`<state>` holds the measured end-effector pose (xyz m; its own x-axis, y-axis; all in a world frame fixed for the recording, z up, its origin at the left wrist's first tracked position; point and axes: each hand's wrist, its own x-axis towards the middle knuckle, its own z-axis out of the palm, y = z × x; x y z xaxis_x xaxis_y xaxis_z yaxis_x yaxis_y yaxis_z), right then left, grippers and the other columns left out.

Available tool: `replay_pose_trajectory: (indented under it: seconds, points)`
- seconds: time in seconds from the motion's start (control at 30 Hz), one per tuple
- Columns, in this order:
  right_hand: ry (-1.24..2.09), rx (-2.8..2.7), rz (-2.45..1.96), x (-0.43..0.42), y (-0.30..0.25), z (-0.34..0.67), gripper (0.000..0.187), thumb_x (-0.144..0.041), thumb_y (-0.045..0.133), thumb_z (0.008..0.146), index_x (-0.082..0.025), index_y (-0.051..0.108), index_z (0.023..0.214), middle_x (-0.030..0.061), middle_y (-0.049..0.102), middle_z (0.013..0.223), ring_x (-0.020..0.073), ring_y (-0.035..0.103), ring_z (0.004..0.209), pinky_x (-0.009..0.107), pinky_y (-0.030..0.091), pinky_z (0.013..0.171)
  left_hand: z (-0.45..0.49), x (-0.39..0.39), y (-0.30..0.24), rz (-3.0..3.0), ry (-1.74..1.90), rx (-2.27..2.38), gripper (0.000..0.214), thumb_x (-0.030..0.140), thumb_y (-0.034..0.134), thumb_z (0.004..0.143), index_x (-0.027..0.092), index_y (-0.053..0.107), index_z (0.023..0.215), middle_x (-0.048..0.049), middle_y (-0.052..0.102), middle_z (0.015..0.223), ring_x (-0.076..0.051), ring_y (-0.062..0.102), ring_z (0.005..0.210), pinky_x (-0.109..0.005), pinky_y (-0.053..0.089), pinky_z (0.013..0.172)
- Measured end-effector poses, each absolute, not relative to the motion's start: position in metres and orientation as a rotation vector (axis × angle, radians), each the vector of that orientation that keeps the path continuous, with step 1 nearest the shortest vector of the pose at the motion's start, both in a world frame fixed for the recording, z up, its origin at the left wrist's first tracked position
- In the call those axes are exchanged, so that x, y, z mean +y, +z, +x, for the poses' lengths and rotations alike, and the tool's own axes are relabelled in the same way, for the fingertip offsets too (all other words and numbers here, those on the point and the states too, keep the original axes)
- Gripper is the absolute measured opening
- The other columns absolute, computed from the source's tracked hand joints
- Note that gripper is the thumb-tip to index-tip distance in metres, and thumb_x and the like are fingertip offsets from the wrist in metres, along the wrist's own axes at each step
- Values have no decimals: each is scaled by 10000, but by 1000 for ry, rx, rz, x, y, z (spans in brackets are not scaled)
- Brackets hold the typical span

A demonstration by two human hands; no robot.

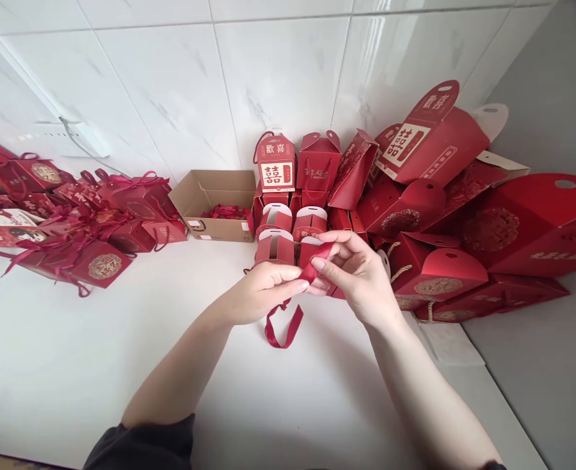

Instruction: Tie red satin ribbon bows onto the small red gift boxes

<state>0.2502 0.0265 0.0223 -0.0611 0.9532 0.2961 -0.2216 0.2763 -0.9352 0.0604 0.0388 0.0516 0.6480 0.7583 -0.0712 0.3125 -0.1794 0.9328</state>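
Note:
A dark red ribbon [285,336] is pinched between both of my hands, above the white table. My left hand [263,290] grips it between thumb and fingers, and its loose end hangs in a loop below. With thumb against fingers, my right hand [359,274] holds the ribbon's upper part. Just behind my hands stand small red gift boxes [274,247] with rounded white-backed tabs, partly hidden by my fingers. Farther back, a red box with a white label [277,163] stands on top of others.
An open cardboard box [214,228] with red ribbons inside stands against the tiled wall. Finished-looking red boxes with bows [104,267] crowd the left. Larger red boxes [533,228] are piled at the right by a grey panel. A wall socket [72,138] with a cable is at upper left.

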Motion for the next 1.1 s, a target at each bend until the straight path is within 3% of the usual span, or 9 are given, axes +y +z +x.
replay_pose_trajectory:
  seconds: [0.1,0.2,0.43,0.63,0.77,0.83,0.93,1.0,1.1]
  points:
    - [901,-1214,-852,29,22,256,298,-300,746,816,-224,610,1070,-28,604,780,110,626,716,257,579,701,57,41,54,1750,473,836,317,418,570,922,192,782,988,-91,765,999,-230,693,895,-345,554,794]
    - [761,-1208,-883,32,23,263,277,-282,746,815,-227,624,1058,-12,623,817,118,636,754,266,582,748,51,43,57,1701,433,798,295,394,611,905,172,791,980,-102,779,953,-228,710,867,-350,569,806]
    - [569,-1175,-943,41,22,282,287,-256,768,790,-210,647,1046,-10,628,802,112,626,720,259,586,725,41,43,65,1660,337,634,203,314,664,879,173,806,914,-101,786,897,-210,733,769,-311,600,721]
    - [312,-1227,-1076,53,13,298,273,-298,748,803,-202,651,1040,2,633,786,132,614,691,282,559,673,31,43,78,1780,230,567,181,259,652,873,214,811,946,-92,787,915,-244,743,875,-317,592,779]
    - [66,-1247,-1181,47,17,296,185,-286,697,847,-207,655,1009,26,678,867,137,618,692,293,544,671,25,45,79,1766,263,599,162,181,623,850,207,779,814,-87,778,968,-261,724,960,-334,571,794]
    - [45,-1267,-1157,40,22,291,171,-280,688,857,-210,652,1010,32,688,904,138,632,712,287,545,674,27,49,73,1619,288,664,128,201,607,853,203,726,900,-93,772,982,-264,720,954,-359,557,800]
    - [100,-1319,-1100,29,30,282,155,-272,695,854,-215,653,991,25,689,907,140,651,743,276,552,681,40,56,58,1315,389,689,322,383,538,908,210,570,1178,-113,756,977,-242,719,839,-401,541,799]
    - [133,-1350,-1088,23,33,277,134,-260,689,859,-220,654,982,21,696,917,145,663,769,281,558,704,52,59,47,1200,472,691,446,511,484,927,199,504,1245,-111,733,941,-193,680,718,-340,526,680]
    - [154,-1405,-1107,18,35,273,127,-247,677,867,-231,655,990,24,708,951,157,675,797,303,565,737,65,58,38,1232,451,773,459,488,573,905,186,515,1245,-63,687,874,-101,551,565,-245,414,528]
